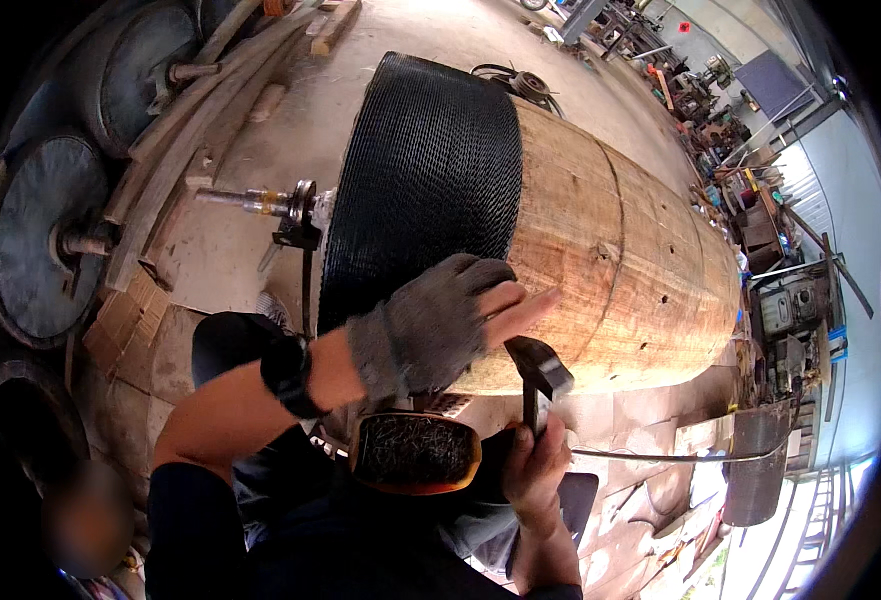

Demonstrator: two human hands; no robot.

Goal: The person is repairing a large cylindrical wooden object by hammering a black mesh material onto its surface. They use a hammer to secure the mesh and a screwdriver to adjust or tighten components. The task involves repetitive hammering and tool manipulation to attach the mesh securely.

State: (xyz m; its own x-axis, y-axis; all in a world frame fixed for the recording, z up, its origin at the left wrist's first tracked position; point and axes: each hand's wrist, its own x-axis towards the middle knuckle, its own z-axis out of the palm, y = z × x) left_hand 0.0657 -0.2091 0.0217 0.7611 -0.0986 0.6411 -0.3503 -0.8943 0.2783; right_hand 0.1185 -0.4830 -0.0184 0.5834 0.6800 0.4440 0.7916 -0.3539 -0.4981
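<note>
A big wooden drum (640, 270) lies on its side before me, its left part wrapped in a black ridged covering (420, 170). My left hand (440, 325), in a grey glove with bare fingertips, rests over the near side where covering meets bare wood. Its visible fingers stretch out to the right; the thumb is hidden. My right hand (538, 465) is closed round the handle of a hammer (540, 372), head up, close to the drum's near edge. Below my left hand sits a yellow-rimmed tub (415, 488) full of small nails.
A metal shaft (270, 203) sticks out from the drum's left end. Large round drums (40, 240) and long timbers (175, 135) line the left. A thin strip (660, 457) runs from near my right hand to a dark cylinder (757, 465). Cluttered machinery (795, 305) stands right.
</note>
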